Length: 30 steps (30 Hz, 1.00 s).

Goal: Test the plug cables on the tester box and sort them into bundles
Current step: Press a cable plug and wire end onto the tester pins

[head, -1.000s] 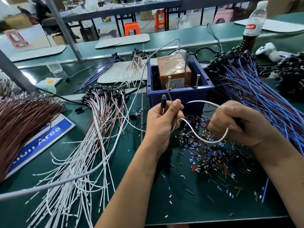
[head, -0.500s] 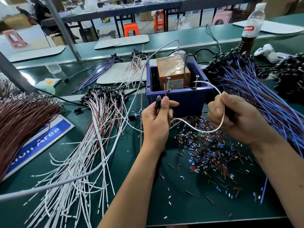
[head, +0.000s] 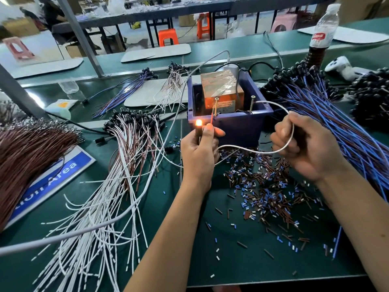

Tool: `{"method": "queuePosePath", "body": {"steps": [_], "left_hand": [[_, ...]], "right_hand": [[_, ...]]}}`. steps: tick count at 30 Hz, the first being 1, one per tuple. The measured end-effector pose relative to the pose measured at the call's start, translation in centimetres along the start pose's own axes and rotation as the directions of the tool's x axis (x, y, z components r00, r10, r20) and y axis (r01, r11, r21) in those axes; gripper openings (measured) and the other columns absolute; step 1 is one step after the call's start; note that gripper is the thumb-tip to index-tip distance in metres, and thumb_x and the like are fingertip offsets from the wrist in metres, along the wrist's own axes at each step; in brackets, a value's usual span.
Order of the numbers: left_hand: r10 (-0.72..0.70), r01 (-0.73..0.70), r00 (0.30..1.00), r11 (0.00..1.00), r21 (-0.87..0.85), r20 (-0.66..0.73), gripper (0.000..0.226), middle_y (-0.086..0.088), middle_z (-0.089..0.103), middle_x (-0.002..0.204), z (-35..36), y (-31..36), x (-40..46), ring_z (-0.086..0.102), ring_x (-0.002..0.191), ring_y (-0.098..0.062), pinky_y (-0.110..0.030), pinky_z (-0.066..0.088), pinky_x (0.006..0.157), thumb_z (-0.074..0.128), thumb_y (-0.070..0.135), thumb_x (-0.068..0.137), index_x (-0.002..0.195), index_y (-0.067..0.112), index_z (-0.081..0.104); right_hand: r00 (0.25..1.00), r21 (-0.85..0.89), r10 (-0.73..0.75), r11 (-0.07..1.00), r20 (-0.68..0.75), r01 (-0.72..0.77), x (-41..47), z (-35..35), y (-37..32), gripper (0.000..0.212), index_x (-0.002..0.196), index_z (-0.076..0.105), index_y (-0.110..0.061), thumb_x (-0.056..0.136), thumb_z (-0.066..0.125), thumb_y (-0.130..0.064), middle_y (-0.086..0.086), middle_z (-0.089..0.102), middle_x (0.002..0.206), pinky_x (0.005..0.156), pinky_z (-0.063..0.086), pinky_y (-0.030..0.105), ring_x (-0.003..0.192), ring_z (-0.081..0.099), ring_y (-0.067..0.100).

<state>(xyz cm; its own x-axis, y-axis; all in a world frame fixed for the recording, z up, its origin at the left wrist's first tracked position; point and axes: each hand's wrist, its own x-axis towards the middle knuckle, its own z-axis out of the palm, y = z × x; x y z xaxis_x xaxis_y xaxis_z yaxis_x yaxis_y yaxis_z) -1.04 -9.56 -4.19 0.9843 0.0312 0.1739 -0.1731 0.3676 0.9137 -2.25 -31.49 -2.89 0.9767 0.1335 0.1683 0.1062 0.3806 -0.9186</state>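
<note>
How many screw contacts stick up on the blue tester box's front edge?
2. The left screw stands near the front wall's middle, with the red wire touching it; the right screw stands toward the front right corner of the tester box, where the white wire ends. None looks hidden.

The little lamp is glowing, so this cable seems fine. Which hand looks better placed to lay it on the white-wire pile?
Probably the left hand: it grips the lit plug, and the white-wire pile lies on its side.
</note>
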Motion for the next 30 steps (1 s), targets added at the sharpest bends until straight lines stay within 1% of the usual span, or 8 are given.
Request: {"method": "queuePosePath", "body": {"steps": [4, 8, 11, 19, 22, 26, 28, 30], "left_hand": [[-0.007, 0.007, 1.000, 1.000, 0.005, 0.005, 0.039, 0.011, 0.040, 0.054, 0.0, 0.2, 0.0, 0.028, 0.044, -0.006, -0.021, 0.024, 0.041, 0.052, 0.025, 0.104, 0.073, 0.020, 0.075], [-0.024, 0.023, 1.000, 0.999, 0.023, 0.018, 0.040, 0.011, 0.040, 0.054, 0.1, 0.6, -0.3, 0.028, 0.045, -0.005, -0.020, 0.024, 0.043, 0.051, 0.020, 0.107, 0.074, 0.019, 0.074], [-0.040, 0.039, 0.999, 0.998, 0.040, 0.022, 0.040, 0.010, 0.040, 0.055, 0.2, 0.8, -0.4, 0.028, 0.047, -0.005, -0.020, 0.023, 0.044, 0.052, 0.018, 0.107, 0.074, 0.020, 0.074], [-0.040, 0.038, 0.998, 0.999, 0.036, 0.058, 0.037, 0.010, 0.038, 0.055, 0.1, 0.9, -0.5, 0.027, 0.047, -0.006, -0.020, 0.024, 0.044, 0.051, 0.018, 0.107, 0.078, 0.017, 0.074], [-0.033, 0.033, 0.991, 0.999, 0.002, 0.127, 0.036, 0.008, 0.034, 0.053, 0.0, 0.8, -0.6, 0.025, 0.045, -0.007, -0.021, 0.023, 0.043, 0.050, 0.019, 0.106, 0.077, 0.012, 0.071], [-0.031, 0.024, 0.968, 0.999, 0.030, 0.250, 0.034, 0.008, 0.032, 0.051, 1.0, 0.6, -1.5, 0.023, 0.046, -0.011, -0.026, 0.018, 0.045, 0.052, 0.022, 0.101, 0.074, 0.013, 0.070], [-0.030, 0.019, 0.956, 0.999, 0.043, 0.291, 0.034, 0.009, 0.032, 0.050, 2.0, 0.6, -1.9, 0.023, 0.046, -0.010, -0.027, 0.017, 0.046, 0.052, 0.023, 0.101, 0.073, 0.013, 0.070], [-0.024, 0.002, 0.944, 0.998, 0.067, 0.329, 0.035, 0.010, 0.033, 0.050, 3.8, 0.6, -1.9, 0.024, 0.045, -0.009, -0.023, 0.020, 0.045, 0.052, 0.023, 0.102, 0.073, 0.014, 0.070]], "right_hand": [[1.000, 0.032, -0.002, 0.999, -0.028, 0.003, 0.0, 0.1, -0.1, 0.046, 0.068, 0.056, -0.012, 0.107, 0.034, -0.023, -0.001, 0.033, 0.052, 0.046, 0.018, 0.026, 0.051, 0.019, 0.014], [0.995, 0.032, 0.024, 0.999, 0.094, -0.027, -0.3, 0.5, -0.1, 0.045, 0.067, 0.058, -0.011, 0.104, 0.037, -0.025, 0.001, 0.030, 0.052, 0.047, 0.024, 0.025, 0.052, 0.018, 0.016], [0.983, 0.070, 0.035, 0.996, 0.180, -0.048, -0.4, 1.0, -0.2, 0.044, 0.067, 0.060, -0.011, 0.101, 0.038, -0.028, 0.005, 0.025, 0.053, 0.049, 0.024, 0.025, 0.052, 0.017, 0.017], [0.980, 0.083, 0.038, 0.995, 0.195, -0.055, -0.5, 0.9, -0.3, 0.045, 0.066, 0.059, -0.010, 0.101, 0.037, -0.028, 0.005, 0.024, 0.054, 0.048, 0.028, 0.023, 0.052, 0.019, 0.016], [0.972, 0.107, 0.021, 0.993, 0.232, -0.047, -0.5, 0.8, -0.5, 0.045, 0.064, 0.058, -0.011, 0.100, 0.036, -0.025, 0.002, 0.029, 0.051, 0.048, 0.027, 0.024, 0.051, 0.021, 0.014], [0.958, 0.101, 0.005, 0.994, 0.286, -0.035, -0.7, 1.0, -0.6, 0.041, 0.066, 0.058, -0.010, 0.099, 0.040, -0.025, 0.002, 0.033, 0.052, 0.048, 0.026, 0.025, 0.051, 0.023, 0.015], [0.966, 0.126, 0.000, 0.991, 0.259, -0.034, -0.8, 1.0, -0.8, 0.042, 0.066, 0.058, -0.009, 0.100, 0.038, -0.023, 0.004, 0.030, 0.051, 0.048, 0.023, 0.026, 0.051, 0.022, 0.016], [0.984, 0.145, -0.012, 0.989, 0.177, -0.014, -1.2, 0.4, -1.6, 0.044, 0.065, 0.058, -0.008, 0.101, 0.035, -0.021, 0.004, 0.028, 0.051, 0.048, 0.018, 0.028, 0.051, 0.021, 0.015]]}}
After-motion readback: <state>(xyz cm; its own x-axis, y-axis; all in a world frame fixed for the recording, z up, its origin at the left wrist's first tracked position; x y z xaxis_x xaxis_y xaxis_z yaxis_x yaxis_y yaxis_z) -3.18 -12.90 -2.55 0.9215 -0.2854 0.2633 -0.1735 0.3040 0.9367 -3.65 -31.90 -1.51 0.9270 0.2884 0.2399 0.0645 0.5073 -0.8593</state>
